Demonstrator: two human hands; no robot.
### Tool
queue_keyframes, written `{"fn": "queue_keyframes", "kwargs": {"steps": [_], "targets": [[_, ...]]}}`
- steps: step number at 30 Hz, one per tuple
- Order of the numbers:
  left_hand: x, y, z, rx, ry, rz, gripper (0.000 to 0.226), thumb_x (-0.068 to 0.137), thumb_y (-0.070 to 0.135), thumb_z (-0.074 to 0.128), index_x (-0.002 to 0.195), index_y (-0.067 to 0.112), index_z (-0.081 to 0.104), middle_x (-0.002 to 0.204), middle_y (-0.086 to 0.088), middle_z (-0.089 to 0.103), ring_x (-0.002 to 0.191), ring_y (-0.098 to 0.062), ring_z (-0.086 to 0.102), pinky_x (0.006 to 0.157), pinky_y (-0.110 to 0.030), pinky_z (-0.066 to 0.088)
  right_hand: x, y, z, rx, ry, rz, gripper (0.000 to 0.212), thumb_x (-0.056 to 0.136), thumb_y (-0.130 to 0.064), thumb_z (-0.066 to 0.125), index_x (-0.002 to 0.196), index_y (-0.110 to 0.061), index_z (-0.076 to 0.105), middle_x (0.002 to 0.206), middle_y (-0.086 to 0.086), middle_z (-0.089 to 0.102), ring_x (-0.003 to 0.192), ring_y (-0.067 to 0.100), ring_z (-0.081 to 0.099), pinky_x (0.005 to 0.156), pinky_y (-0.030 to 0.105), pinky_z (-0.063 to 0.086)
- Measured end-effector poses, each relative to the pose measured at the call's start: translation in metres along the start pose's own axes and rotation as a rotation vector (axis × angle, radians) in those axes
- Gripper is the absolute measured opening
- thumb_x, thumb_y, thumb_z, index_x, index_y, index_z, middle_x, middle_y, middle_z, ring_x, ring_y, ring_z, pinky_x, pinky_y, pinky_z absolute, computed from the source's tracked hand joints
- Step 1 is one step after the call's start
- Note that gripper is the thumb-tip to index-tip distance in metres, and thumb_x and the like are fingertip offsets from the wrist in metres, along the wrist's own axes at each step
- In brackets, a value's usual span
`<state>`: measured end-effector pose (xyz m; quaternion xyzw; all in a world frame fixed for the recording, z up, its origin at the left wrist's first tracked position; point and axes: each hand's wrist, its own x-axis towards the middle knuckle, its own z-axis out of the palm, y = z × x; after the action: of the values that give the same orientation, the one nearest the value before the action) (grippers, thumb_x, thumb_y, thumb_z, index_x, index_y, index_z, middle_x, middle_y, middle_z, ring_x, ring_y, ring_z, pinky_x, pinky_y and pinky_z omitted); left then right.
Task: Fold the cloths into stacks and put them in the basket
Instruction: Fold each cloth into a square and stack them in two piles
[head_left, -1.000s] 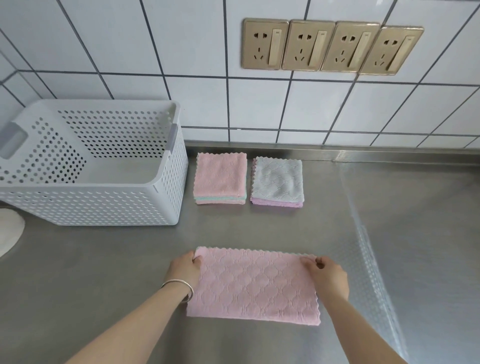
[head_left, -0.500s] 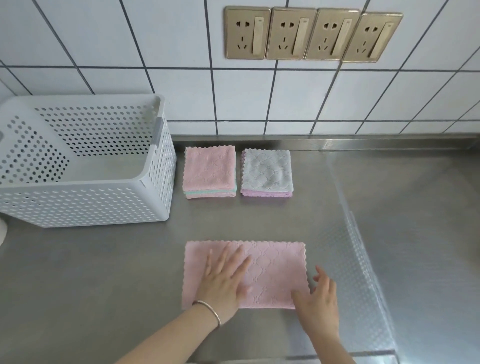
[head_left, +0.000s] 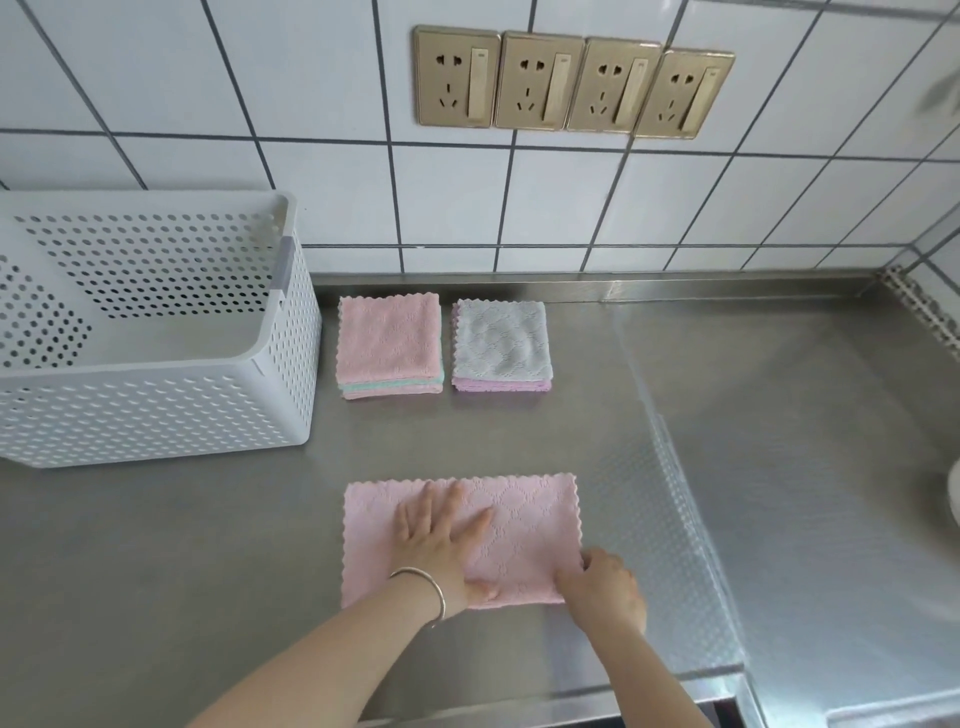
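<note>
A pink cloth (head_left: 524, 519), folded in half, lies flat on the steel counter in front of me. My left hand (head_left: 439, 540) presses flat on its middle with fingers spread. My right hand (head_left: 605, 587) grips the cloth's near right corner. Behind it sit two folded stacks: a pink-topped stack (head_left: 389, 345) and a grey-topped stack (head_left: 501, 345). The white perforated basket (head_left: 156, 405) stands at the left, with nothing visible inside it.
The steel counter (head_left: 208, 545) ends at a front edge just below my arms. A tiled wall with several gold sockets (head_left: 571, 85) rises behind. A white round object (head_left: 953, 493) shows at the right edge.
My hands let go of the cloth's far corners. The left hand moved onto the cloth and pressed flat; the right hand went to the near right corner and took hold of it.
</note>
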<state>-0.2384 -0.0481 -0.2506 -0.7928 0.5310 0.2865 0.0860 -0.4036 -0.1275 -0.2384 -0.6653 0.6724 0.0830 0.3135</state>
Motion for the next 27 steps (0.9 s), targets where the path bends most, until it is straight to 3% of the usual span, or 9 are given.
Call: {"fn": "queue_keyframes", "kwargs": {"steps": [2, 5, 7, 8, 10, 14, 21, 23, 27], "targets": [[-0.006, 0.01, -0.02, -0.103, 0.028, -0.001, 0.074, 0.081, 0.061, 0.045, 0.144, 0.039, 0.012, 0.157, 0.001, -0.014, 0.143, -0.032, -0.015, 0.115, -0.05, -0.003, -0.004, -0.003, -0.001, 0.013, 0.123, -0.108, 0.011, 0.081, -0.021, 0.05, 0.091, -0.019, 0.052, 0.093, -0.002, 0.051, 0.091, 0.022, 0.054, 0.07, 0.029, 0.041], [-0.009, 0.02, -0.046, -0.755, 0.065, -0.106, 0.058, 0.089, 0.052, 0.045, 0.138, 0.022, 0.04, 0.15, 0.0, 0.033, 0.138, -0.021, 0.03, 0.11, -0.033, 0.022, -0.022, -0.021, 0.0, 0.095, 0.408, -0.37, 0.015, 0.071, -0.009, 0.058, 0.076, -0.018, 0.048, 0.078, -0.001, 0.052, 0.072, 0.025, 0.054, 0.055, 0.028, 0.036], [-0.009, 0.021, -0.057, -1.287, -0.025, -0.183, 0.049, 0.079, 0.053, 0.057, 0.112, 0.018, 0.064, 0.124, -0.007, 0.06, 0.113, -0.022, 0.056, 0.097, -0.031, 0.038, -0.032, -0.035, 0.007, 0.037, 0.559, -0.606, 0.007, 0.06, -0.014, 0.052, 0.066, -0.016, 0.051, 0.066, 0.0, 0.054, 0.06, 0.027, 0.053, 0.048, 0.03, 0.038], [-0.011, 0.019, -0.06, -1.404, -0.005, -0.206, 0.041, 0.07, 0.053, 0.062, 0.089, 0.017, 0.068, 0.102, -0.01, 0.066, 0.093, -0.023, 0.061, 0.085, -0.032, 0.042, -0.037, -0.042, 0.011, -0.007, 0.597, -0.704, 0.008, 0.057, -0.018, 0.048, 0.065, -0.017, 0.05, 0.064, -0.001, 0.053, 0.058, 0.026, 0.051, 0.048, 0.031, 0.037], [-0.017, 0.013, -0.065, -1.352, 0.068, -0.256, 0.033, 0.075, 0.044, 0.063, 0.064, 0.014, 0.054, 0.072, -0.009, 0.057, 0.069, -0.023, 0.052, 0.069, -0.029, 0.039, -0.045, -0.056, 0.023, -0.045, 0.62, -0.853, 0.009, 0.058, -0.017, 0.05, 0.066, -0.02, 0.047, 0.065, -0.003, 0.054, 0.058, 0.023, 0.048, 0.053, 0.029, 0.031], [-0.019, -0.006, -0.054, -1.274, 0.164, -0.385, 0.034, 0.085, 0.012, 0.05, 0.052, 0.015, 0.043, 0.054, -0.004, 0.04, 0.063, -0.024, 0.041, 0.065, -0.032, 0.033, -0.054, -0.069, 0.043, -0.023, 0.578, -1.075, 0.014, 0.059, -0.011, 0.052, 0.069, -0.02, 0.05, 0.075, -0.004, 0.055, 0.067, 0.019, 0.046, 0.059, 0.025, 0.025], [-0.03, -0.046, -0.036, -1.221, 0.269, -0.412, 0.02, 0.09, 0.006, 0.041, 0.078, 0.01, 0.056, 0.083, -0.012, 0.054, 0.078, -0.021, 0.046, 0.073, -0.028, 0.035, -0.054, -0.063, 0.067, -0.062, 0.426, -1.116, 0.066, 0.054, -0.015, 0.046, 0.12, -0.017, 0.047, 0.127, -0.001, 0.046, 0.108, 0.018, 0.046, 0.084, 0.024, 0.036], [-0.032, -0.061, -0.028, -1.198, 0.298, -0.449, 0.023, 0.092, 0.006, 0.039, 0.093, 0.005, 0.062, 0.091, -0.018, 0.059, 0.08, -0.021, 0.046, 0.071, -0.026, 0.034, -0.05, -0.058, 0.074, -0.161, 0.316, -1.059, 0.081, 0.048, -0.017, 0.061, 0.127, -0.019, 0.045, 0.135, -0.001, 0.046, 0.119, 0.016, 0.043, 0.092, 0.025, 0.037], [-0.036, -0.085, -0.017, -1.179, 0.333, -0.491, 0.02, 0.093, 0.009, 0.039, 0.093, 0.01, 0.058, 0.088, -0.011, 0.056, 0.081, -0.023, 0.047, 0.072, -0.029, 0.034, -0.046, -0.052, 0.09, -0.329, 0.205, -1.009, 0.105, 0.033, -0.022, 0.079, 0.132, -0.019, 0.043, 0.138, 0.0, 0.044, 0.126, 0.017, 0.037, 0.099, 0.035, 0.028]]}}
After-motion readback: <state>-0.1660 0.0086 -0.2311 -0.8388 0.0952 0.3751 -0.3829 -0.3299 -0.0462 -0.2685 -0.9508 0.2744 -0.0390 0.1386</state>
